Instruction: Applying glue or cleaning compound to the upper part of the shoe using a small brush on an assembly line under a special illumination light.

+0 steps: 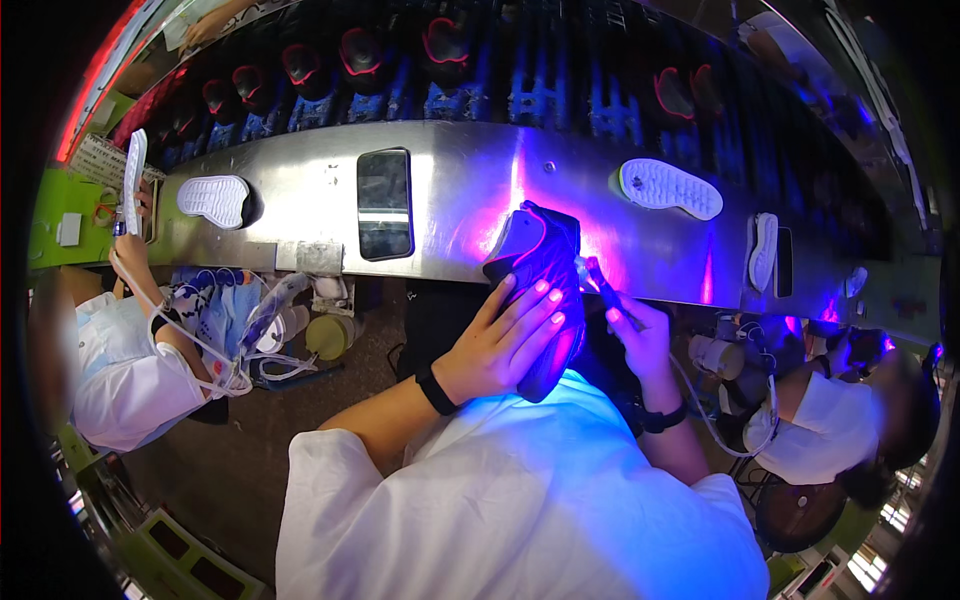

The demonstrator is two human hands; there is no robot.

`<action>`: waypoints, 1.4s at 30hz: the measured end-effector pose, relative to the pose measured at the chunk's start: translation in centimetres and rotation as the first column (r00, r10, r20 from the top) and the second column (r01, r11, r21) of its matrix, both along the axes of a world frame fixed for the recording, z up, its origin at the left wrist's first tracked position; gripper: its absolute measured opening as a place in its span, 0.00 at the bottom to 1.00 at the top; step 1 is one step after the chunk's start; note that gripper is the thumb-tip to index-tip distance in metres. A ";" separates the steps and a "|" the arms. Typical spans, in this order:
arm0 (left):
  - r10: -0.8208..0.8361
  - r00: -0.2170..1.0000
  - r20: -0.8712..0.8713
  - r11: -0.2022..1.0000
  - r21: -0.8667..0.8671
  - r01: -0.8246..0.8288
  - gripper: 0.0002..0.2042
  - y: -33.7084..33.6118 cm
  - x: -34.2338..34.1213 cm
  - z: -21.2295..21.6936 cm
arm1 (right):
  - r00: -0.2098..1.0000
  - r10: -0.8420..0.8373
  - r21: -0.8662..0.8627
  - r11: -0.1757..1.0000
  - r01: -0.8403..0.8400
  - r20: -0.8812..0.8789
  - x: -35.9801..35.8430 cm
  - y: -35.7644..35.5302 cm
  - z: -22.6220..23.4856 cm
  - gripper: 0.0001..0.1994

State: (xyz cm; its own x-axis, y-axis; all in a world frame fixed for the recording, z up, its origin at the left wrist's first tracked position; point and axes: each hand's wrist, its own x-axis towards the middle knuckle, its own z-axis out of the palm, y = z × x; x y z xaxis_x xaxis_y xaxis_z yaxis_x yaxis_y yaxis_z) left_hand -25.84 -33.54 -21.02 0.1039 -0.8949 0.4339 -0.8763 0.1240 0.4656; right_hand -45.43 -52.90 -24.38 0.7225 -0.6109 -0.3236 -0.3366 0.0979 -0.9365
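Observation:
A dark shoe upper (550, 300) with a pinkish-red glowing line round its edge is tilted against the near edge of the metal table, lit purple and blue. My left hand (505, 340) grips it from the left, its fingers laid across the side. To the right of the shoe, my right hand (643, 335) is closed round a slim brush-like tool (600, 278). The tool's tip is close to the shoe's side; whether they touch I cannot tell. A thin clear tube (700, 395) runs near my right wrist.
A black phone (385, 204) lies on the metal table (460, 190). White soles (670, 188) rest at right and another sole (214, 201) at left. Beyond, a dark rack (540, 95) carries several red-edged shoes (360, 52). Co-workers sit on both sides; the left one's hand (130, 250) holds up a sole.

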 end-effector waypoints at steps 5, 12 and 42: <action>-0.012 0.998 0.062 1.000 0.017 0.011 0.25 0.0 0.2 0.1 | 0.996 0.087 0.053 0.995 -0.087 0.013 -1.4 -0.6 2.0 0.20; -0.004 0.996 0.087 0.999 0.036 0.001 0.25 -0.5 0.0 1.1 | 0.999 0.031 0.020 0.999 -0.031 -0.032 0.8 -2.3 2.0 0.16; 0.242 0.954 0.178 0.960 0.095 -0.262 0.34 -10.1 -5.7 6.4 | 0.989 -0.102 0.277 0.959 0.068 0.110 -9.2 0.6 7.1 0.15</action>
State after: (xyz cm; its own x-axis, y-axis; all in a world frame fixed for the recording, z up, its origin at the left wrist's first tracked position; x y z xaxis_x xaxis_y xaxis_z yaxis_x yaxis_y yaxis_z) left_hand -31.53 -43.59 -14.67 0.2690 -0.8939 0.3585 -0.9372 -0.1570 0.3115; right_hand -54.61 -52.25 -17.31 0.7161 -0.5729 -0.3987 -0.2013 0.3773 -0.9039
